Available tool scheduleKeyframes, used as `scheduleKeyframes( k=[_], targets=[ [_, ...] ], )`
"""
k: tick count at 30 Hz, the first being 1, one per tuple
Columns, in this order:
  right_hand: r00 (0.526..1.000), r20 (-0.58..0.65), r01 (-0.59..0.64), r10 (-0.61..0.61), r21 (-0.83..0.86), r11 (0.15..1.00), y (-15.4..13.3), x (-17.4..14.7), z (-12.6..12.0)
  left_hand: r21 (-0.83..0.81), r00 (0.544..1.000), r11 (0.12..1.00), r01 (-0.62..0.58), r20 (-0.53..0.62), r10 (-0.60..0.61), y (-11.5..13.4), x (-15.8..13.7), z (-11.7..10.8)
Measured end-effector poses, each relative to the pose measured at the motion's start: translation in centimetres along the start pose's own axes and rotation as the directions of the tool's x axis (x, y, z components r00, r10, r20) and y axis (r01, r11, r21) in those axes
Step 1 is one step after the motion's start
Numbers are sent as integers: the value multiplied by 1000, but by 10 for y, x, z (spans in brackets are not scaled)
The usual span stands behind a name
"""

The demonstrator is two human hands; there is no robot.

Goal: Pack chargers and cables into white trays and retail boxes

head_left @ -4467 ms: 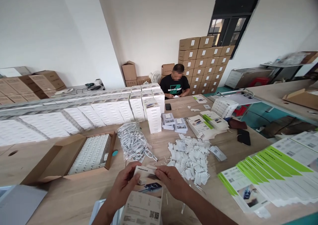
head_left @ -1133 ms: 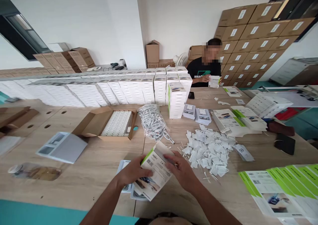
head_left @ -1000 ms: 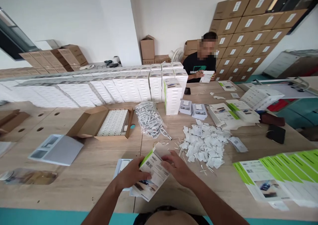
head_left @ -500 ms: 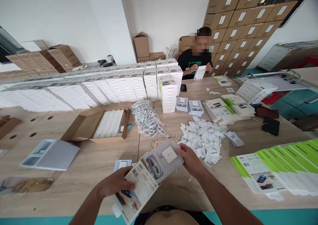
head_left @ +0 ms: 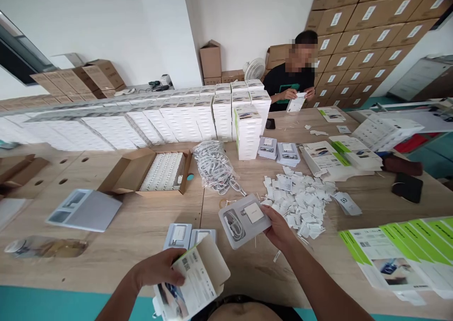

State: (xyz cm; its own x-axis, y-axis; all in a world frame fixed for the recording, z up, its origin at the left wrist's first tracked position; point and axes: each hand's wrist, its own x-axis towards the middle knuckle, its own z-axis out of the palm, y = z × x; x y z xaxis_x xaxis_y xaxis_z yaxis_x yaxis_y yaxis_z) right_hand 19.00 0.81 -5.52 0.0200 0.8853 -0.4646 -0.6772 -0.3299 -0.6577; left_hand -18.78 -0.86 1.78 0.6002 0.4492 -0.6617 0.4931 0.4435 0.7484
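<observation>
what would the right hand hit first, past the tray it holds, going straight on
Probably the bag of cables; the right hand points that way past its tray, but height is unclear.

The left hand [head_left: 160,267] grips a white-and-green cardboard box [head_left: 193,283], open at one end, while the right hand [head_left: 279,227] holds a shallow grey plastic tray [head_left: 255,230] carrying a coiled grey cable [head_left: 235,226] and a square white block [head_left: 253,212]. On the pale wood-grain counter [head_left: 123,259], a clear plastic bag of grey cables [head_left: 214,167] lies between an open brown cardboard carton [head_left: 124,172] and a heap of small white pieces [head_left: 300,203]
</observation>
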Motion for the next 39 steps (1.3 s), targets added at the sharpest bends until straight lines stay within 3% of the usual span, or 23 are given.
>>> scheduleKeyframes(
  k=[2, 5, 9, 13, 16, 18, 20, 22, 24, 26, 27, 29, 30, 32, 33, 35, 39],
  targets=[
    [1000, 12, 9, -9, 7, 1000, -2, 0, 4, 211, 997, 976, 48, -62, -36, 4, 12, 1],
    [998, 5, 59, -59, 9, 998, -11, -6, 12, 448, 991, 893, 39, -130, 21, 10, 30, 7],
    [989, -34, 140, -141, -47, 989, -32, -16, 18, 488, 972, 872, -30, -188, 138, 20, 55, 17],
    [982, -50, 178, -184, -117, 977, -54, -26, 16, 373, 943, 918, -135, -235, 234, 36, 90, 22],
    [988, -18, 148, -153, -167, 975, -64, -32, 12, 328, 907, 926, -187, -305, 291, 56, 107, 26],
    [993, 20, 121, -120, -216, 969, -67, -35, 11, 214, 887, 944, -252, -340, 314, 71, 111, 33],
    [993, 65, 116, -102, -266, 957, -69, -35, 13, -67, 931, 952, -300, -238, 277, 86, 108, 43],
    [987, 106, 146, -118, -321, 936, -71, -32, 16, -350, 970, 906, -239, -51, 236, 96, 104, 57],
    [976, 129, 215, -177, -404, 889, -72, -27, 20, -469, 975, 864, -183, 26, 221, 100, 102, 69],
    [941, 134, 332, -312, -550, 766, -73, -25, 25, -522, 972, 824, -220, -42, 233, 98, 102, 78],
    [898, 157, 409, -411, -644, 647, -73, -27, 29, -547, 965, 798, -254, -92, 244, 97, 103, 82],
    [756, 316, 546, -574, -788, 284, -71, -36, 38, -586, 951, 749, -310, -179, 254, 92, 105, 87],
    [680, 443, 592, -585, -802, 80, -69, -42, 43, -597, 943, 731, -331, -212, 255, 90, 106, 89],
    [581, 669, 649, -464, -724, -232, -62, -53, 54, -608, 928, 702, -371, -266, 260, 86, 108, 93],
    [564, 733, 665, -379, -676, -317, -56, -58, 59, -611, 920, 689, -390, -290, 265, 84, 109, 95],
    [563, 777, 666, -281, -628, -403, -44, -61, 66, -616, 901, 661, -429, -340, 268, 81, 111, 99],
    [576, 768, 625, -280, -634, -456, -24, -54, 70, -623, 880, 631, -463, -410, 240, 72, 114, 105]
  ],
)
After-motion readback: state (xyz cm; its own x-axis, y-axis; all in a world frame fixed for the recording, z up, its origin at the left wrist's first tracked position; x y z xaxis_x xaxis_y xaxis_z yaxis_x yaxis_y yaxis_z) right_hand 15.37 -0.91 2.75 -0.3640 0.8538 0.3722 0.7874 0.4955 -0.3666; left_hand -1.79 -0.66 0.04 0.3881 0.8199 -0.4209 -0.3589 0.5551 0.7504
